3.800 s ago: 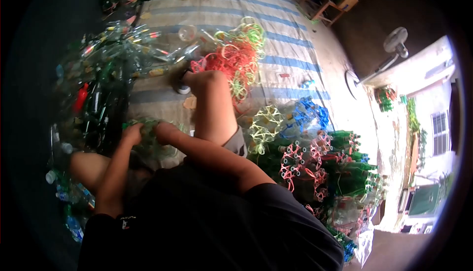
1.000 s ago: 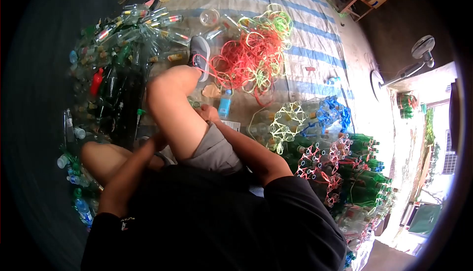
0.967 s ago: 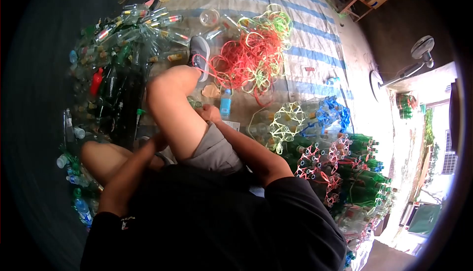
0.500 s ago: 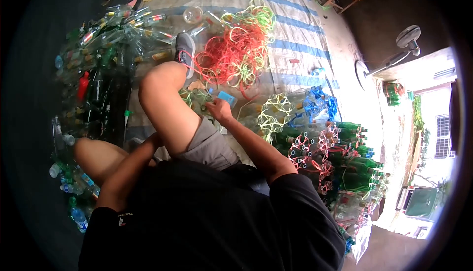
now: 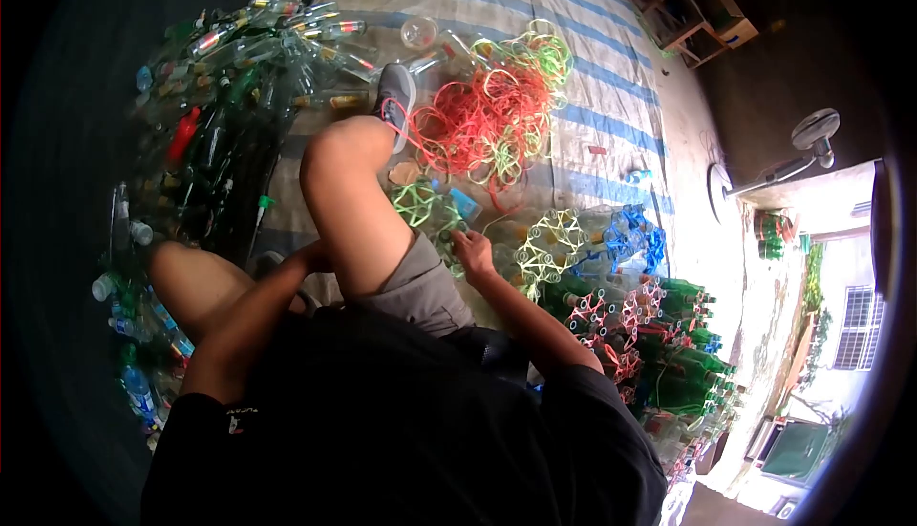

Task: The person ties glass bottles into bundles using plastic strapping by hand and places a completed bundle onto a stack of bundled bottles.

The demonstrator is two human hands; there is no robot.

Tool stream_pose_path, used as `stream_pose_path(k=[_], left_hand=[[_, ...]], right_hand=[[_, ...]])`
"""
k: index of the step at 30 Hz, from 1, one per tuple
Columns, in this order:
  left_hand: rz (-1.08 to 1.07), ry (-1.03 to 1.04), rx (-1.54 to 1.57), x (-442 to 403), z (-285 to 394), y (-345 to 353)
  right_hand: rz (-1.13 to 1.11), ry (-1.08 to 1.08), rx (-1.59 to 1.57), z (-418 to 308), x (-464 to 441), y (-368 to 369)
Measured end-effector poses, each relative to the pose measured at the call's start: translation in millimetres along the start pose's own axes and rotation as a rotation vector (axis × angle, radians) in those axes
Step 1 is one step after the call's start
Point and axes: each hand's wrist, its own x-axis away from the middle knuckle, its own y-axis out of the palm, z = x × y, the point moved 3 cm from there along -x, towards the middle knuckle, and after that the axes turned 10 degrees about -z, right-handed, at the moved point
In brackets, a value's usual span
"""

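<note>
My right hand [image 5: 472, 253] is at a group of clear bottles bound with light green plastic strap [image 5: 415, 203]. Its fingers are pinched together by the bottle mouths, and a thin pale strand runs up from them, seemingly a strap. My left hand [image 5: 313, 257] is mostly hidden behind my raised knee, so its fingers do not show. A blue-labelled bottle [image 5: 465, 205] lies just beyond the bundle. Past my shoe is a tangled heap of red strap [image 5: 482, 120], with green strap [image 5: 549, 53] mixed in.
Loose bottles [image 5: 253, 48] lie piled at the left, a red bottle [image 5: 182, 134] among them. Bound bundles stand at the right, with yellow-green strap [image 5: 551, 244], blue strap [image 5: 630, 239] and pink strap [image 5: 611, 311]. A fan [image 5: 815, 131] stands beyond the striped sheet [image 5: 611, 106].
The camera view has shifted, so the scene sits farther right and mostly lower. My right hand stays at the green-strapped bottles, with more of that strap showing. My left hand remains behind the knee.
</note>
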Motion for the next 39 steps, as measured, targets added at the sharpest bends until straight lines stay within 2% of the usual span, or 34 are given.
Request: stream_pose_path(k=[1, 6, 15, 19, 21, 25, 26, 28, 29, 31, 32, 33, 34, 35, 36, 37, 38, 39], left_hand=[[-0.006, 0.0, -0.004, 1, 0, -1], [-0.041, 0.007, -0.03, -2, 3, -4], [-0.079, -0.036, -0.175, 8, 0, -11], [-0.074, -0.131, -0.415, 5, -29, -14], [-0.248, -0.216, -0.777, 2, -37, -17], [-0.179, -0.263, -0.856, 4, -11, -30], [-0.174, -0.26, -0.854, 8, -3, -32], [0.021, -0.43, -0.382, 24, 8, -40], [0.029, -0.428, -0.375, 35, 24, -43], [0.007, -0.423, -0.401, 50, 55, -55], [-0.009, -0.416, -0.453, 51, 55, -66], [0.013, -0.421, -0.448, 55, 54, -80], [0.017, -0.396, -0.447, 64, 82, -94], [0.114, -0.312, -0.41, 73, 83, -114], [0.138, -0.381, -0.399, 85, 114, -127], [0.244, -0.11, -0.337, 95, 102, -146], [0.278, -0.154, -0.296, 114, 122, -159], [0.297, -0.13, -0.27, 126, 104, -185]], right_hand=[[0.004, 0.034, -0.099, 5, 4, -6], [0.062, -0.036, -0.059, 12, 26, -32], [0.045, 0.0, -0.065, 17, 18, -32], [-0.06, 0.03, 0.195, -1, 29, -45], [-0.133, -0.007, 0.192, -7, 33, -47], [-0.185, -0.016, 0.266, -8, 37, -52], [-0.186, -0.014, 0.384, -4, 34, -53], [-0.155, -0.065, 0.594, -9, 40, -55], [-0.158, -0.068, 0.603, -12, 43, -57], [-0.055, -0.351, 0.903, -29, 45, -60], [-0.099, -0.25, 0.969, -53, 51, -57], [-0.091, -0.247, 0.971, -63, 49, -54], [-0.075, -0.422, 0.965, -73, 50, -49], [-0.056, -0.589, 0.96, -82, 52, -45], [-0.107, -0.638, 0.984, -90, 51, -36], [-0.157, -0.68, 1.006, -94, 49, -26], [-0.174, -0.68, 1.157, -85, 42, -13], [-0.194, -0.687, 1.304, -77, 35, -4]])
